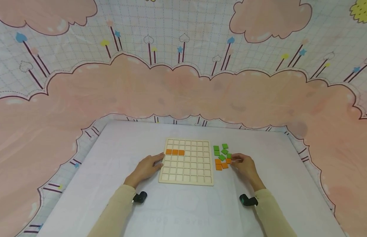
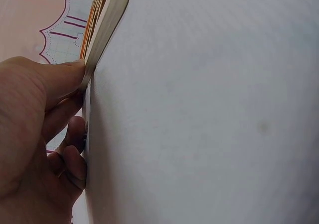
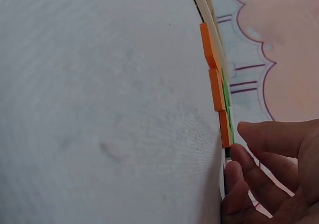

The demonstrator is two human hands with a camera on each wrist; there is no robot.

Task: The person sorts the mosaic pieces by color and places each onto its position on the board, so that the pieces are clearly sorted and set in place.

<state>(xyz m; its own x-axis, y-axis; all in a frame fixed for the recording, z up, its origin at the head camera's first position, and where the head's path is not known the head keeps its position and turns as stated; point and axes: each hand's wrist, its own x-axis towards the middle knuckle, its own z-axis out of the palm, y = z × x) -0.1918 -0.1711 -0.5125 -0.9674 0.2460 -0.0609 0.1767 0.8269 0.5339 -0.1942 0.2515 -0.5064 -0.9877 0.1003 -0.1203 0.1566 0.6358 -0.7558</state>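
A square wooden grid board [image 1: 186,171] lies on the white table, with three orange tiles [image 1: 175,152] side by side in one row from its left edge. My left hand [image 1: 146,168] holds the board's left edge with thumb and fingertips; the left wrist view shows the thumb [image 2: 65,79] against the rim. Right of the board lie several loose green tiles [image 1: 224,151] and several loose orange tiles [image 1: 218,167]. The fingertips of my right hand [image 1: 245,166] are beside the rightmost tiles. In the right wrist view its thumb and index finger are apart, close to an orange tile [image 3: 226,129].
A patterned pink and white cloth [image 1: 183,90] hangs behind and around the white tabletop [image 1: 189,210]. Each wrist carries a small black camera, one at the left sleeve [image 1: 140,197] and one at the right [image 1: 248,200].
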